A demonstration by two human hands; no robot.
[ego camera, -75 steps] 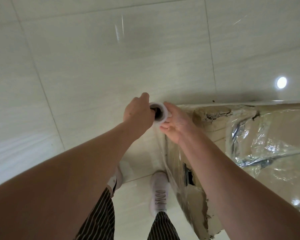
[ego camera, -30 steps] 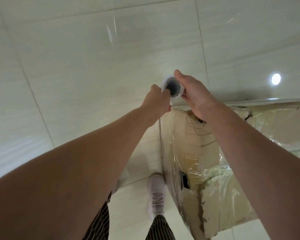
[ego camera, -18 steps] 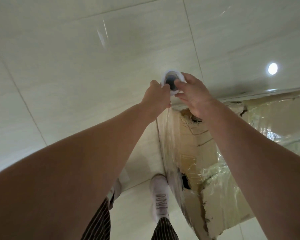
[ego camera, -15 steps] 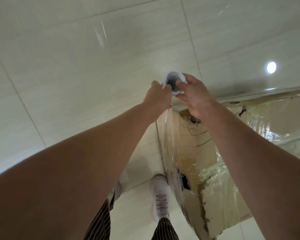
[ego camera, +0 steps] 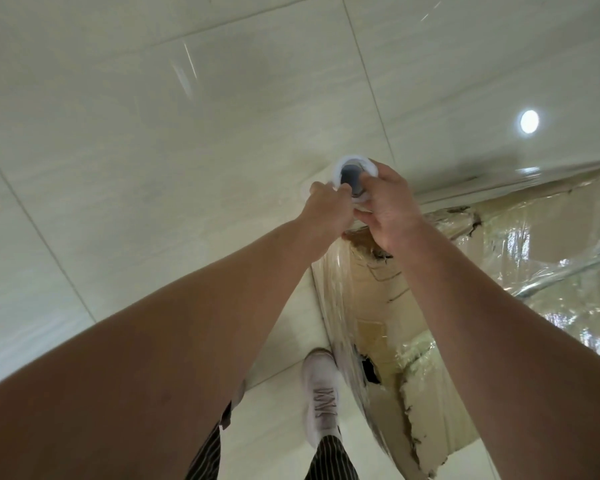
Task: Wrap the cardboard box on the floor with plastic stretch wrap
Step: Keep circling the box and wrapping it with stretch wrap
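A torn brown cardboard box [ego camera: 378,327] stands on the tiled floor at the right, partly covered in shiny clear stretch wrap [ego camera: 548,271]. Above its near top corner I hold the stretch wrap roll [ego camera: 352,174], seen end-on with a white rim and dark core. My left hand [ego camera: 328,209] grips the roll from the left. My right hand [ego camera: 388,209] grips it from the right, thumb over the core. A sheet of film runs down from the roll along the box's vertical edge [ego camera: 329,306].
Pale glossy floor tiles [ego camera: 153,168] spread to the left and beyond the box, with a lamp's reflection [ego camera: 529,121] at the upper right. My white shoe [ego camera: 321,396] stands close beside the box's edge, below striped trousers [ego camera: 329,459].
Both hands carried the roll up and away from the box's side to above its top corner. In the last half second the hands and roll barely shifted.
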